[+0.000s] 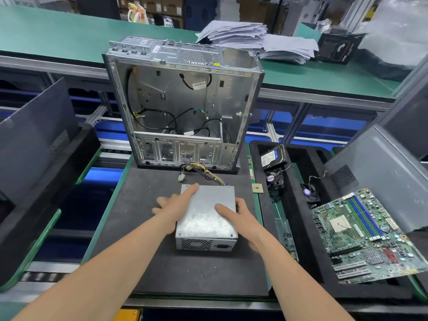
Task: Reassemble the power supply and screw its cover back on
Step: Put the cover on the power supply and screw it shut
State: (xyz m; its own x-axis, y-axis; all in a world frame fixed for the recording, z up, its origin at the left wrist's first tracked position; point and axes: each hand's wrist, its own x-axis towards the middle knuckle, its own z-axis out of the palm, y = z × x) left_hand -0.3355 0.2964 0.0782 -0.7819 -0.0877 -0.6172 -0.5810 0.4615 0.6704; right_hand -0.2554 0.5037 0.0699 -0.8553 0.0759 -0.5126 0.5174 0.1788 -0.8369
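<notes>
Squaring up the power supply point(206, 218) on the foam mat point(150, 262) with both hands.

Resting the left hand point(176, 205) open along the top's left edge with straight fingers, perhaps hooking the outer ones over the side, though hard telling through the blur. Gripping the right wall with the right hand point(240, 218), pressing the thumb on top and curling the fingers round. Best handling this step by pressing evenly, seating the cover flush all round, and keeping the wire bundle point(203, 173) clear of the seams before reaching for screws. Sitting just in front of the open computer case point(183, 103), facing its grille end toward the wearer and trailing wires from the far end. Showing as a plain grey metal box, dull and mottled on top, seemingly closed already.
</notes>
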